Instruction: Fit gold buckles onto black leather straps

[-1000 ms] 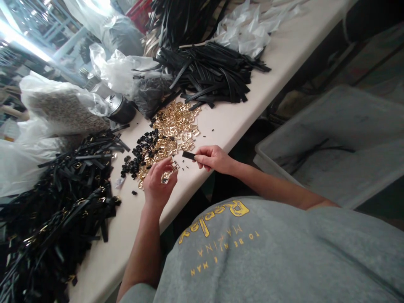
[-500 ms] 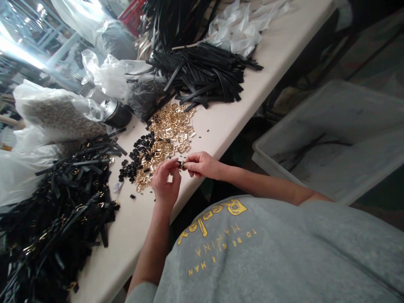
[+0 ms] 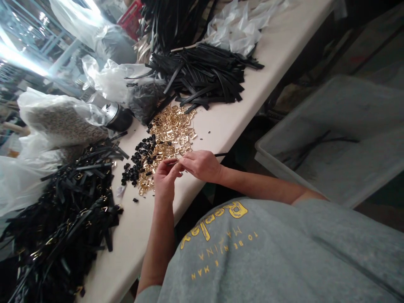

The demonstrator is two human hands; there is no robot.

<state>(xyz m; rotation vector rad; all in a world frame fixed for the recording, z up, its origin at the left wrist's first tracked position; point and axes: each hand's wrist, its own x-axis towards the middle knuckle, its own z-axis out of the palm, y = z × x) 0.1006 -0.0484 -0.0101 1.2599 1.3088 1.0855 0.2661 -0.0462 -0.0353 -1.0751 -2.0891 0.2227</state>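
Note:
Close together over the front edge of the table, my two hands meet at the fingertips. My left hand (image 3: 164, 173) is closed in a pinch on the end of a thin black strap, a dark bit of which shows at its fingers. My right hand (image 3: 202, 165) is closed against it from the other side, and the black strap (image 3: 221, 155) sticks out beyond its knuckles. Fingers hide the middle of the strap and any buckle on it. Just behind the hands lies a pile of gold buckles (image 3: 172, 126), with small black loops (image 3: 139, 158) beside it.
Finished-looking black straps with buckles (image 3: 78, 198) heap at left. Plain black straps (image 3: 205, 75) lie farther back. Plastic bags (image 3: 59, 113) and a black tin (image 3: 118, 118) stand behind the buckles. A pale bin (image 3: 334, 134) is below the table at right.
My right hand has turned over and closed in on my left fingers, covering the gold buckle seen between them before. A length of strap now shows beyond my right hand.

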